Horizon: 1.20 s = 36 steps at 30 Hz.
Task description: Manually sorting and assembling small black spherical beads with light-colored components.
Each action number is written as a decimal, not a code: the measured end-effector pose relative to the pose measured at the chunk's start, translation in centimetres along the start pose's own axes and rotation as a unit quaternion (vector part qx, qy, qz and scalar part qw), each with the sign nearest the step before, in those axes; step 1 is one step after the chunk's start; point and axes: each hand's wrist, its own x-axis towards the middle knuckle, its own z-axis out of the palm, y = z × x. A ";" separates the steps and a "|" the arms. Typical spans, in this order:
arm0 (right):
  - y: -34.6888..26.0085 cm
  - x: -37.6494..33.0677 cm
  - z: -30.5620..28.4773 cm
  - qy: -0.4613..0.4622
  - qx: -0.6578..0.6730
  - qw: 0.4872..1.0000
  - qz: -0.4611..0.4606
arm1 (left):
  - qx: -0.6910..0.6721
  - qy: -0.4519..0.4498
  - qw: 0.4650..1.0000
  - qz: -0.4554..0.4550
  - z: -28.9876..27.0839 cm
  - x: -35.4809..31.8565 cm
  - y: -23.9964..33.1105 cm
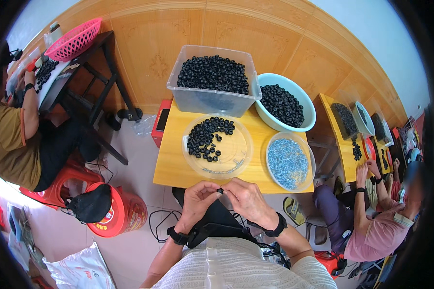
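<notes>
- Your left hand (199, 201) and right hand (247, 198) meet fingertip to fingertip, both pinched narrow on one small black piece (220, 191).
- That piece sits between them, just off the near edge of the bench (166, 166), neither hand clearly nearer; its long axis is too small to tell.
- Straight beyond your hands lies the round tray (236, 150) of loose black rings (202, 137); the blue-silver bits (287, 161) lie farther right.

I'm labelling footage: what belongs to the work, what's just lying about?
Likely used:
- small black held part
- round clear plastic tray
- rectangular clear plastic bin
- round pale-blue plastic bowl
- round clear dish, blue pieces

Apparently lying about:
- flat white sack
- round red plastic bucket
- yellowish sandal
</notes>
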 end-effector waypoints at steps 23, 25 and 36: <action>2.3 0.3 2.6 -0.006 0.102 0.985 0.139 | 0.087 0.094 0.992 0.020 0.6 -0.5 -1.6; 2.7 0.3 2.6 -0.002 0.144 0.976 0.163 | 0.089 0.097 0.991 0.016 0.7 -0.5 -1.3; 1.9 -0.2 4.2 0.043 -0.004 0.996 0.077 | 0.091 0.165 0.982 0.007 1.3 -0.3 -0.8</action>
